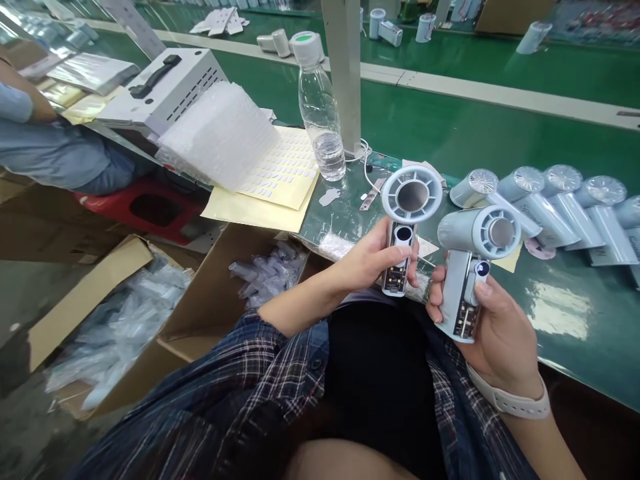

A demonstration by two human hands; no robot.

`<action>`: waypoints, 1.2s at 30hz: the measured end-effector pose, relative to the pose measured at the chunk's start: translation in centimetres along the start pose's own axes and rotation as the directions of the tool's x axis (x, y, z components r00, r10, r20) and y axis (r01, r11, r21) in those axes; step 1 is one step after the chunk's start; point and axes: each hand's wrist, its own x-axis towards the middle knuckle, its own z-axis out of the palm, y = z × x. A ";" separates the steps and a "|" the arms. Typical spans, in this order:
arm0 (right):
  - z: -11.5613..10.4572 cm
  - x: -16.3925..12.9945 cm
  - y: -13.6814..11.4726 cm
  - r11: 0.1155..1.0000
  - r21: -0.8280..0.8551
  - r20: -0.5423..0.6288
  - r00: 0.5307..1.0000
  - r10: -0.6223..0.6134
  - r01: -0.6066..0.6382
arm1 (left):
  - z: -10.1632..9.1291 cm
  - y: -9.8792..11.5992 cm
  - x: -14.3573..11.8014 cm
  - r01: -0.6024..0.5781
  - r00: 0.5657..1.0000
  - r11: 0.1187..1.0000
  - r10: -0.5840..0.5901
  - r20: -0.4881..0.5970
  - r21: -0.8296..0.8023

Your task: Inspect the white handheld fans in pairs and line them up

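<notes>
Each of my hands grips a light blue handheld fan by its handle. My left hand (373,257) is closed around one handheld fan (411,193), thumb on the handle's front near a dark round button; its round head faces me. The other handheld fan (460,267) sits in my right hand (500,320), tilted, with the thumb just below its small lit display. Bare circuit boards show in the lower fronts of both handles. The two fans are apart, held above the near edge of the green bench (565,300).
Several wrapped fans (560,200) lie in a row at right. A water bottle (323,120) stands beside a metal post (343,73), near yellow label sheets (280,180) and a white box-shaped device (165,87). Cardboard boxes (200,300) with plastic-wrapped pieces are below left; a person sits at far left.
</notes>
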 end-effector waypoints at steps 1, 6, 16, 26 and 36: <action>0.2 -0.1 -0.2 0.999 0.008 0.014 0.999 0.031 -0.031 | 0.2 0.2 0.0 0.009 1.000 1.000 -0.009 0.006 -0.008; 0.8 -1.0 -1.0 0.993 0.017 0.070 0.991 0.111 -0.113 | 1.0 1.2 -0.6 0.029 1.000 0.997 -0.029 -0.006 -0.069; 1.5 -1.2 -0.9 0.996 0.070 0.019 0.998 0.061 -0.063 | 2.7 2.3 -1.5 0.069 0.994 0.996 -0.074 -0.085 -0.060; 1.9 -0.9 0.0 0.998 -0.059 -0.024 0.999 0.038 -0.039 | 1.9 0.9 0.0 -0.090 0.932 0.891 0.233 -0.278 0.444; 2.6 -2.2 0.4 0.978 -0.183 -0.016 0.995 0.102 -0.103 | 3.2 2.5 0.7 -0.015 0.944 0.788 0.214 -0.251 0.615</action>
